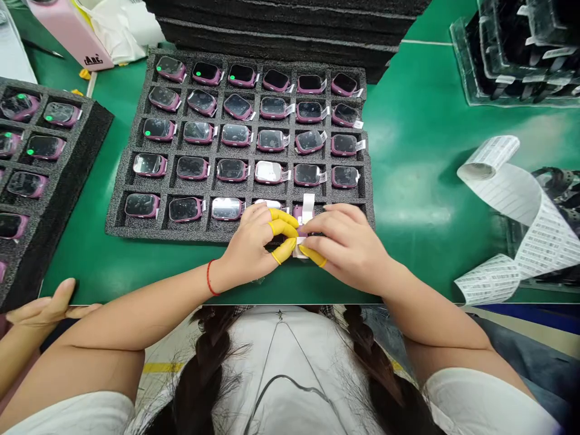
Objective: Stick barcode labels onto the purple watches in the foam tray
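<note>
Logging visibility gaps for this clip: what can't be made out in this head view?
- Watch held between left hand and right hand: mostly covered by the fingers.
- White tab on it: print too small to read.
- Label strip: text too small; far end cut by the right edge.
- Left foam tray: cut by the left edge.
- Another person's hand: only partly in view.

Both hands, left hand (254,244) and right hand (348,244), pinch a purple watch (299,214) over the foam tray (122,205).

Open green bench (417,157) right of the foam tray (122,223), label strip (521,223) and plastic trays (521,54) crowding the far right, second foam tray (67,157) close on the left, stacked foam sheets (281,24) blocking behind
</note>
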`<state>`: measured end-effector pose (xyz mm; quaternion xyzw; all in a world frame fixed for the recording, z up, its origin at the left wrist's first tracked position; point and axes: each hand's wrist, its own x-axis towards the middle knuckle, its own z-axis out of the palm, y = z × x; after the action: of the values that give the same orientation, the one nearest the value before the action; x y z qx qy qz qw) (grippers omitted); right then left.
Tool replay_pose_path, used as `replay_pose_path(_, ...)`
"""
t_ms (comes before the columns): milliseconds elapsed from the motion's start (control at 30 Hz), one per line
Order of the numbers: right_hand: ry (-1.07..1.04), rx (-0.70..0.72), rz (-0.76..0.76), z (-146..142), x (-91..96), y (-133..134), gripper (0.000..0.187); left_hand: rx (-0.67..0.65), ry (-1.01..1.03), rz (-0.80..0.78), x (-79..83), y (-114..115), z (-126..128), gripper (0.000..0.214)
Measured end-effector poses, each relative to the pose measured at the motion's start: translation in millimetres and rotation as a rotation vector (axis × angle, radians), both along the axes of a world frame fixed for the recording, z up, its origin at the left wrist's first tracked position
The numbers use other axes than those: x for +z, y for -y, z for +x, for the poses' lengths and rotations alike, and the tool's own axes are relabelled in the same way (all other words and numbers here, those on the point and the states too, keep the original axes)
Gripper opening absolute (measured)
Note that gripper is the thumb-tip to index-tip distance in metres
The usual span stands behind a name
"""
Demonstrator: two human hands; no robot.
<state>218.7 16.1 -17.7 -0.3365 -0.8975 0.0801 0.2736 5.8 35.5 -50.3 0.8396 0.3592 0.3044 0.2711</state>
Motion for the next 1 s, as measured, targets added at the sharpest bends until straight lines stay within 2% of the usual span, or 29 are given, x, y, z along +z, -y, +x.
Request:
replay_pose_path(100, -0.251, -0.131, -0.213, 10.0, 12.5, -0.7, 0.004, -0.036, 0.049, 0.014, 2.9, -0.5, -1.3, 0.007)
replay_pose_path(167, -0.408, -0.236, -0.409, 14.0, 14.8, -3.6, 0.009, -0.077, 0.061, 0.005, 4.4, -0.4, -3.1, 0.012)
replay_pose_path(300, -0.515, -0.270, -0.809, 10.9, 5.1, -11.3, 0.025, -0.100, -0.038, -0.045, 5.4, -0.2, -5.3, 0.014)
replay_pose_path(367, -0.531, -0.278, -0.918, 7.4, -0.6, -13.5, 0.026, -0.099, -0.098, -0.055, 5.2, -0.9, -4.8, 0.012)
replay_pose_path(500, -0.521, -0.295, -0.956, 3.5, -5.3, -12.6, 0.017, -0.090, -0.146, -0.071, 4.4, -2.0, -2.5, 0.034)
replay_pose_path(633, -0.398, -0.267, -0.896, -1.8, -7.6, -8.3, 0.013, -0.081, -0.158, -0.047, 2.1, -1.1, -1.6, 0.056)
replay_pose_path(767, -0.312, -0.293, -0.818, -7.3, -11.2, -4.9, 0.013, -0.081, -0.140, -0.017, -0.1, -0.1, -2.0, 0.061)
replay_pose_path(1000, -0.288, -0.289, -0.799, -7.7, -12.2, -4.5, 0.013, -0.083, -0.133, 0.002, 0.4, 0.1, -1.4, 0.063)
